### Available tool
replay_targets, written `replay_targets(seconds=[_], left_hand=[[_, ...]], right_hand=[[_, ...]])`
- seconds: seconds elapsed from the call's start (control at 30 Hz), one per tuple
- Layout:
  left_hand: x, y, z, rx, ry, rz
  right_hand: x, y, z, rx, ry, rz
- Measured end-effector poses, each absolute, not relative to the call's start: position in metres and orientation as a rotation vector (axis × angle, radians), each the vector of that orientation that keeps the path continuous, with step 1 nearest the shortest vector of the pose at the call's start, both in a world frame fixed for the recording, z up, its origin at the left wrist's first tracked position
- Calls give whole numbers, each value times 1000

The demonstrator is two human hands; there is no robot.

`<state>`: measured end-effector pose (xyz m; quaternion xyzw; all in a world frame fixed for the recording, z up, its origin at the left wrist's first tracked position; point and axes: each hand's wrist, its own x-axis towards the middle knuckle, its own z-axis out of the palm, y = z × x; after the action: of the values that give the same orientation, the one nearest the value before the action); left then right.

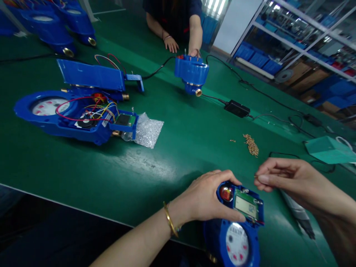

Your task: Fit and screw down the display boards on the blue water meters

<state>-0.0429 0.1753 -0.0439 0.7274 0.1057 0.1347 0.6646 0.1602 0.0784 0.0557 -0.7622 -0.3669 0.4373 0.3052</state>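
Observation:
My left hand [201, 198] grips a blue water meter [237, 243] at the table's front edge, thumb and fingers around its upper housing. This housing is uncovered, showing a circuit board with a small display [246, 205] and a battery-like round part [226, 193]. Just right of the meter, my right hand [289, 180] is raised with thumb and fingertips pinched on a tiny brass-coloured screw [256, 177], mostly hidden by the fingers. Beneath my right forearm lies a grey electric screwdriver [297, 213], partly covered. Beyond that hand is a pile of small brass screws [251, 145].
An opened water meter [61, 124] with loose wires lies left beside a silver bubble bag [150, 132]. Across the table, a co-worker's hand [195, 53] rests on another meter [191, 72]. A black adapter [237, 108], cables and a teal box [329, 149] occupy the right side.

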Motion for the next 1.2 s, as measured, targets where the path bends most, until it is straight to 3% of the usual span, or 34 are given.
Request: replay_targets(seconds=[1.07,1.13,1.2], left_hand=[[-43,174,-41,1623,320,192],[-44,177,-39,1624,316,147],[-45,179,-38,1622,312,116]], right_hand=[[138,118,48,-2178,-1144,1594],[145,116,53,-2221,-1218,1519],[163,104,62,-2338,-1231,1196]])
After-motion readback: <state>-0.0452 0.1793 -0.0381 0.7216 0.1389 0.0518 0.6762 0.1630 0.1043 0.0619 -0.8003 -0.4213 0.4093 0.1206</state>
